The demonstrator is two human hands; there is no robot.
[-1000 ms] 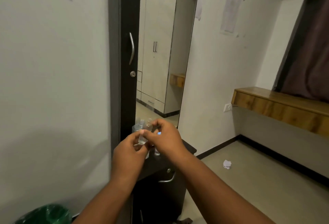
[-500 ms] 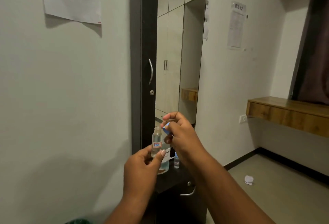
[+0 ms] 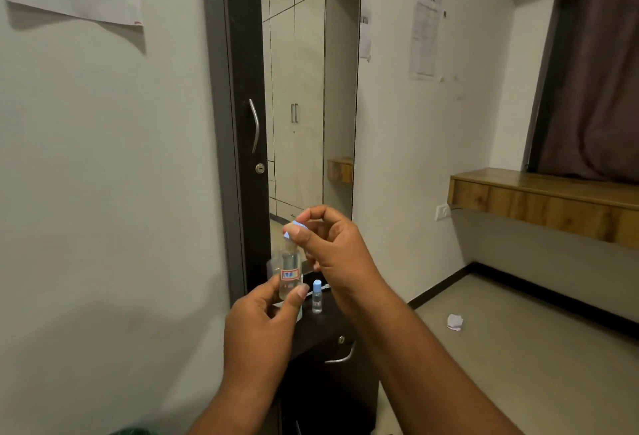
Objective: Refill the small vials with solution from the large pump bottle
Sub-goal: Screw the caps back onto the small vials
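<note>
My left hand (image 3: pixel 262 331) grips a small clear vial (image 3: pixel 289 274) with a red-bordered label, held upright in front of the dark cabinet. Its neck is uncovered. Just above that neck, my right hand (image 3: pixel 332 248) pinches a small light-blue cap (image 3: pixel 294 227) between thumb and fingers. A second small vial (image 3: pixel 317 297) with a blue cap stands upright on the dark cabinet top (image 3: pixel 325 324), right of the held vial. The large pump bottle is mostly hidden behind my left hand and the vial.
A tall mirror (image 3: pixel 307 89) in a dark frame rises behind the cabinet. The cabinet has a metal drawer handle (image 3: pixel 340 358). A wooden shelf (image 3: pixel 543 199) runs along the right wall. A crumpled paper (image 3: pixel 454 322) lies on the floor.
The two hands, first joined at the vial, have come apart: my right hand has lifted the blue cap off and holds it above the neck. The view has tilted upward.
</note>
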